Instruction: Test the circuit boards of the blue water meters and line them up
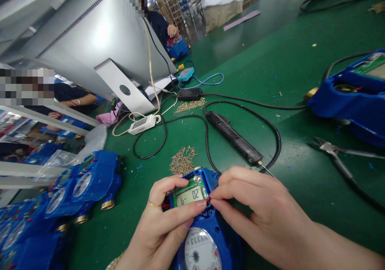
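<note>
In the head view, a blue water meter point(221, 232) lies in front of me with its top housing uncovered. Inside sits a green circuit board with a small LCD screen point(189, 197) showing characters. Below it is a round dial point(202, 250). My left hand point(164, 218) is closed around the housing, with fingers pressed along the screen's edges. At the right side of the board, my right hand point(255, 210) pinches a thin red wire point(208, 199) between thumb and fingers. More red wire shows at the housing's left edge.
A black electric screwdriver point(234, 137) with a looping cable lies beyond. Small screws form piles point(182, 160). Cutting pliers point(333, 151) and another blue meter point(349, 97) are at right. Several meters point(96, 177) stand at left, near a monitor point(90, 37). Other people sit behind it.
</note>
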`<state>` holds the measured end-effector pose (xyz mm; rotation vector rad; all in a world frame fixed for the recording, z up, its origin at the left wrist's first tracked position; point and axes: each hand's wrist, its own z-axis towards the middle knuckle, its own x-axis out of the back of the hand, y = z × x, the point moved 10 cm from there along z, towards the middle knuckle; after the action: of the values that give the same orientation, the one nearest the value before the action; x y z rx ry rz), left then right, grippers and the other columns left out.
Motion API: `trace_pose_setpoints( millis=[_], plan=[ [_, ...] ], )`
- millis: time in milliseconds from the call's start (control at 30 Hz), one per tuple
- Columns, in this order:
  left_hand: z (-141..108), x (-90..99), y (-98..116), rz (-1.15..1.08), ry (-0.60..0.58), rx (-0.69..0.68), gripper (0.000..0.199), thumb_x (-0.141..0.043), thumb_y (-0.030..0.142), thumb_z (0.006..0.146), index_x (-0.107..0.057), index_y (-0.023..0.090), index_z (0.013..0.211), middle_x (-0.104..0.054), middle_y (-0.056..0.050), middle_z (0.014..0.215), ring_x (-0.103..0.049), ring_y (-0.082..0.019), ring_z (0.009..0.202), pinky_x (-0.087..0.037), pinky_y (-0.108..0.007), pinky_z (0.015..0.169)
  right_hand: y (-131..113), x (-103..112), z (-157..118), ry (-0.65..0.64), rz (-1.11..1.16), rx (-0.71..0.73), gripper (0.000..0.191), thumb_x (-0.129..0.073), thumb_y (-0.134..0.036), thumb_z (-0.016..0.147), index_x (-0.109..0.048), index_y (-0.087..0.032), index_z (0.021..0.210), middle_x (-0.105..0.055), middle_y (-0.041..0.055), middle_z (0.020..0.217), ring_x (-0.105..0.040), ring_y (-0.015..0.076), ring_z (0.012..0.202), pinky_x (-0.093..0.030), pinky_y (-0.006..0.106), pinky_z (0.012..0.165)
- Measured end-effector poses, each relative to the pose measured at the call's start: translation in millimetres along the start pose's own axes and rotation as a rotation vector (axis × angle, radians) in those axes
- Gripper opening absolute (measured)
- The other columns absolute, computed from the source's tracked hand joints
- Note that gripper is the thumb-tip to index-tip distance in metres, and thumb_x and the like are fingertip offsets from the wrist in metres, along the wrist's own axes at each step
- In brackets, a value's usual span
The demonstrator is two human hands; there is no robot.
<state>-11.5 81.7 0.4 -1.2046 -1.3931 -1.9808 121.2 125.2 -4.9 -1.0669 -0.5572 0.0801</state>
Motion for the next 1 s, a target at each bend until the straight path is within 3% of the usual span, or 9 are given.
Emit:
trace_pose_setpoints(
  millis=[233, 333, 433, 500, 567, 667, 800, 900, 1000],
  plan=[
    [0, 1.2, 1, 0.028, 0.016, 0.000, 0.050, -0.047, 0.003, 0.088, -0.059, 0.038, 0.121, -0.039, -0.002, 0.133, -0.040, -0.021, 0.125, -0.041, -0.034, 0.102, 7, -4, -1, -0.015, 0.054, -0.078, 0.011, -0.055, -0.014, 0.085, -0.063, -0.017, 0.078, -0.062, 0.0012, 0.078, -0.057, 0.0122, 0.073, -0.044, 0.026, 0.064],
    [-1, 1.3, 3, 0.053, 0.021, -0.005, 0.051, -0.048, 0.002, 0.086, -0.059, 0.038, 0.120, -0.041, -0.002, 0.131, -0.040, -0.023, 0.125, -0.040, -0.037, 0.103, 26, -8, 0, -0.030, 0.243, -0.243, 0.012, -0.057, -0.017, 0.085, -0.065, -0.020, 0.076, -0.062, -0.0002, 0.079, -0.059, 0.0115, 0.075, -0.046, 0.024, 0.067],
    [0, 0.1, 4, 0.073, 0.017, -0.021, 0.051, -0.048, 0.003, 0.086, -0.058, 0.038, 0.121, -0.041, -0.003, 0.130, -0.040, -0.023, 0.124, -0.039, -0.038, 0.103, 51, -14, -3, 0.005, 0.457, -0.472, 0.012, -0.056, -0.023, 0.086, -0.065, -0.022, 0.094, -0.063, 0.0016, 0.099, -0.061, 0.0135, 0.087, -0.049, 0.028, 0.078],
    [1, -0.9, 6, 0.078, 0.015, -0.030, 0.052, -0.047, 0.002, 0.086, -0.058, 0.038, 0.122, -0.040, -0.003, 0.131, -0.039, -0.022, 0.124, -0.038, -0.037, 0.103, 64, -24, -9, -0.003, 0.592, -0.609, 0.028, -0.057, -0.031, 0.086, -0.058, -0.023, 0.113, -0.058, 0.0037, 0.116, -0.059, 0.0168, 0.100, -0.048, 0.032, 0.087],
    [3, -2.0, 6, 0.078, 0.011, -0.024, 0.052, -0.047, 0.002, 0.086, -0.058, 0.038, 0.122, -0.040, -0.003, 0.131, -0.039, -0.022, 0.124, -0.038, -0.036, 0.102, 65, -41, -15, -0.076, 0.751, -0.698, 0.042, -0.057, -0.037, 0.085, -0.050, -0.024, 0.125, -0.056, 0.0050, 0.121, -0.057, 0.0186, 0.105, -0.047, 0.034, 0.089],
    [7, -3.1, 9, 0.060, 0.015, -0.005, 0.049, -0.046, 0.004, 0.088, -0.059, 0.039, 0.120, -0.040, -0.002, 0.130, -0.040, -0.021, 0.122, -0.039, -0.034, 0.100, 55, -58, -19, -0.179, 0.910, -0.718, 0.045, -0.055, -0.038, 0.087, -0.044, -0.023, 0.128, -0.060, 0.0045, 0.107, -0.059, 0.0169, 0.092, -0.048, 0.031, 0.079],
    [8, -4.7, 11, 0.034, 0.022, -0.005, 0.047, -0.045, 0.005, 0.089, -0.059, 0.038, 0.118, -0.039, -0.002, 0.130, -0.039, -0.021, 0.122, -0.038, -0.035, 0.101, 55, -58, -21, -0.188, 0.840, -0.748, 0.045, -0.054, -0.036, 0.087, -0.041, -0.022, 0.128, -0.059, 0.0028, 0.095, -0.056, 0.0139, 0.077, -0.045, 0.027, 0.065],
    [7, -3.2, 6, -0.002, 0.044, 0.022, 0.040, -0.047, 0.005, 0.088, -0.055, 0.031, 0.117, -0.041, -0.004, 0.129, -0.039, -0.020, 0.124, -0.037, -0.034, 0.103, 57, -55, -18, -0.193, 0.789, -0.720, 0.047, -0.056, -0.038, 0.086, -0.042, -0.021, 0.128, -0.058, 0.0036, 0.097, -0.056, 0.0140, 0.078, -0.045, 0.027, 0.066],
    [5, 1.1, -2, -0.081, 0.088, 0.068, 0.032, -0.051, 0.008, 0.087, -0.048, 0.026, 0.114, -0.044, -0.006, 0.127, -0.041, -0.020, 0.124, -0.040, -0.033, 0.101, 57, -51, -15, -0.177, 0.816, -0.693, 0.047, -0.054, -0.041, 0.086, -0.046, -0.020, 0.128, -0.060, 0.0046, 0.102, -0.057, 0.0163, 0.090, -0.046, 0.030, 0.078]
  ],
)
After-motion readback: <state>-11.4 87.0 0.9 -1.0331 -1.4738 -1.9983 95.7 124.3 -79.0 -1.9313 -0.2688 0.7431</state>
